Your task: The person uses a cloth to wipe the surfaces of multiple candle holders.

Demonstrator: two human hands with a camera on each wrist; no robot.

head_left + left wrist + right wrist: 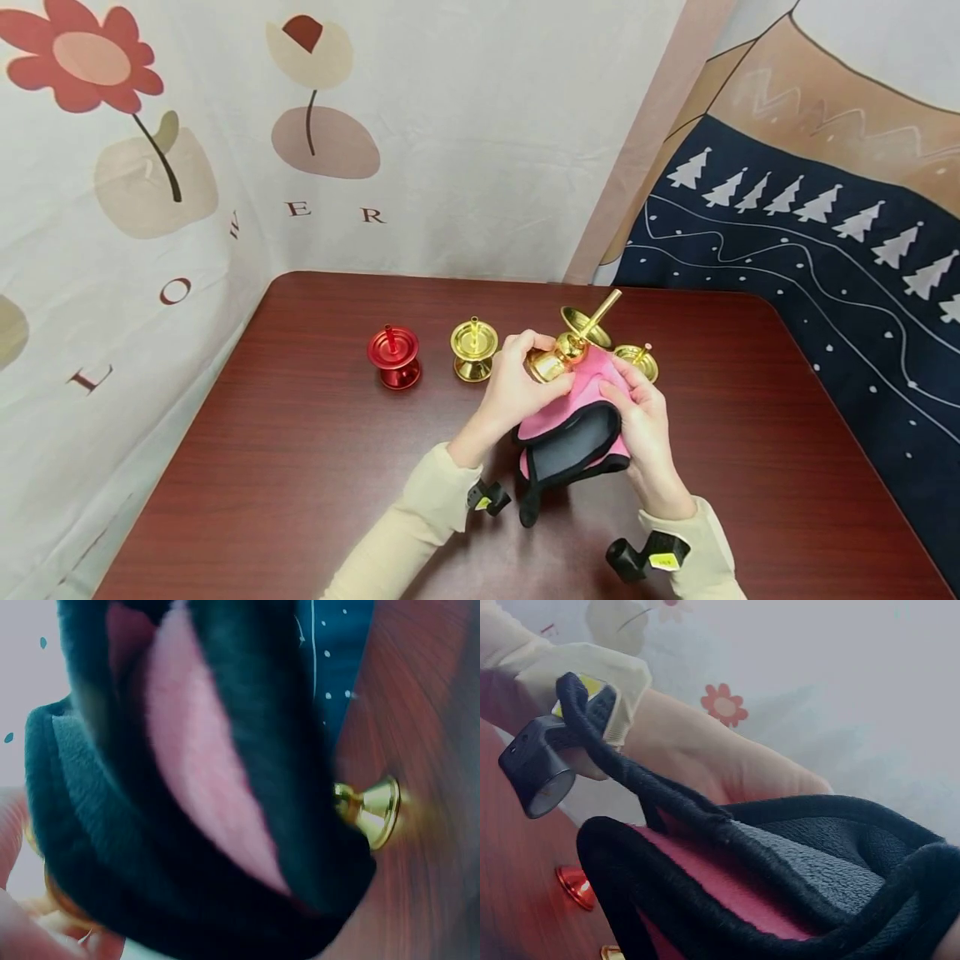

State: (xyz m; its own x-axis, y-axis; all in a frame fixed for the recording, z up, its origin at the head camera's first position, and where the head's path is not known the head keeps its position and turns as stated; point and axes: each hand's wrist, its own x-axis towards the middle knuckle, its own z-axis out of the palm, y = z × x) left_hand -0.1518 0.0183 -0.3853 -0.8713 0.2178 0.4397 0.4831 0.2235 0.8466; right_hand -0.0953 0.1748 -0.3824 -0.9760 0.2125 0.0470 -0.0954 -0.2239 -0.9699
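Observation:
In the head view, my left hand (512,379) grips the base of a shiny gold candle holder (551,362), tilted with its spike pointing up and to the right. My right hand (647,425) pinches a pink cloth mitt (558,417) against the holder's side. The mitt has thick black edging, a dark grey lining and a black loop; its open end faces me. Both wrist views are mostly filled by this mitt (199,750) (727,877), which hides much of the holder there.
Left on the brown table (315,467) stand a red candle holder (393,358) and a gold one (474,350). Another gold holder (637,360) stands behind my right hand. Printed cloths (480,125) hang beyond the table's back edge. Small cameras (648,557) sit on both wrists.

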